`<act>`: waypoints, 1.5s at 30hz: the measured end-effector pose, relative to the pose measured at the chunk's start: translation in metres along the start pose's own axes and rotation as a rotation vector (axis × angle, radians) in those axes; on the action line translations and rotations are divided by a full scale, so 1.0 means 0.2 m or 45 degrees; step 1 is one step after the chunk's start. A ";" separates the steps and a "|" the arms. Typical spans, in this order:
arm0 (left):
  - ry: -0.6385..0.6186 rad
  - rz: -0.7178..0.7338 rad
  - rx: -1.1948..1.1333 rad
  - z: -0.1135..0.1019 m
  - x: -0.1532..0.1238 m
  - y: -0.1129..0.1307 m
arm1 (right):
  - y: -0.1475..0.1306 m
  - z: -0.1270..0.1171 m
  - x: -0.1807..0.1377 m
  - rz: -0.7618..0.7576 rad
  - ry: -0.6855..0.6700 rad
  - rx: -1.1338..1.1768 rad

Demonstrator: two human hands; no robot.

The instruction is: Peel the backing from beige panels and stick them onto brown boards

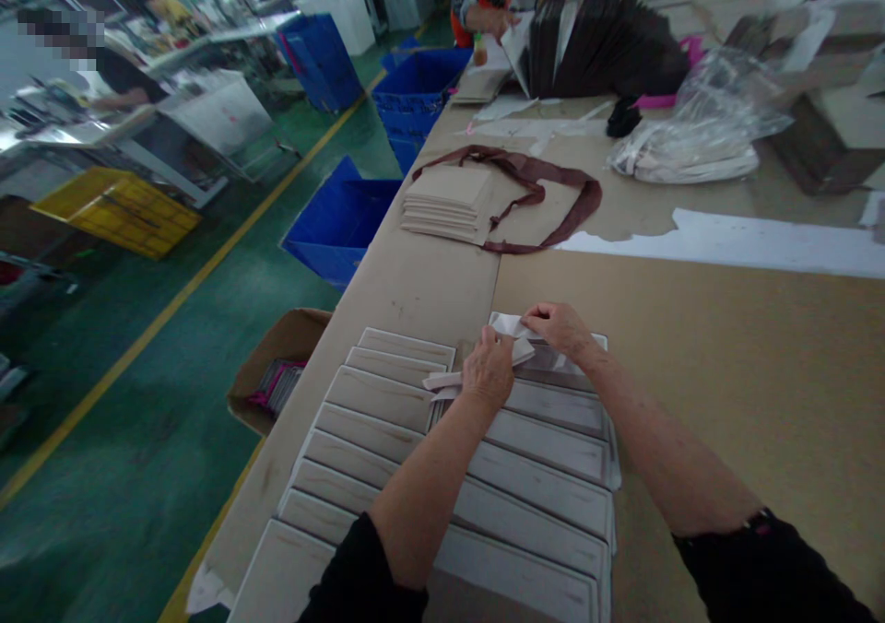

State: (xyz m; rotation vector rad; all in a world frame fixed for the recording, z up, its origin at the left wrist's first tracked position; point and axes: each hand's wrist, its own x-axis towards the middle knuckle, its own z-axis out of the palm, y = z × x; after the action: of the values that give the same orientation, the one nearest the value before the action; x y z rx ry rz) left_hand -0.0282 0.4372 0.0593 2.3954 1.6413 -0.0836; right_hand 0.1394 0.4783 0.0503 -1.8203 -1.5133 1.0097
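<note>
- We have a white flap (507, 324) at the far end of the right-hand row of panels (546, 445), just left of the right fingertips and just beyond the left ones.
- The white strips (443, 381) stick out leftward from under our left hand (489, 370), their long axis running roughly across the rows.
- Our left fingers are curled closed around those strips; our right hand (561, 330) seems to pinch the flap's edge between thumb and forefinger.
- Both hands sit close together, about equally near the flap, the right slightly farther out.
- Our left forearm slants up and rightward over the panels; our right forearm slants up and leftward above the bare desk (747, 356).
</note>
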 end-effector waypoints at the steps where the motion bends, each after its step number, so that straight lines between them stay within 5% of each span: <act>1: 0.003 0.006 -0.005 0.00 0.00 0.00 | 0.00 0.00 0.00 0.003 -0.004 0.008; 10: 0.014 0.020 0.021 0.01 0.00 -0.01 | -0.07 -0.06 0.00 -0.024 0.014 0.277; 24: 0.034 0.050 0.006 0.02 -0.01 -0.02 | 0.03 0.02 0.05 -0.056 -0.013 -0.264; 45: 0.024 0.051 0.008 0.02 -0.01 -0.02 | 0.04 0.02 0.04 0.008 0.005 -0.398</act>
State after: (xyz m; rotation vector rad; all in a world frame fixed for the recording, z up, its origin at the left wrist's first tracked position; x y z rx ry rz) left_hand -0.0316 0.4363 0.0553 2.4399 1.6025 -0.0589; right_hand 0.1413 0.4849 0.0400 -2.0351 -1.7422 0.8061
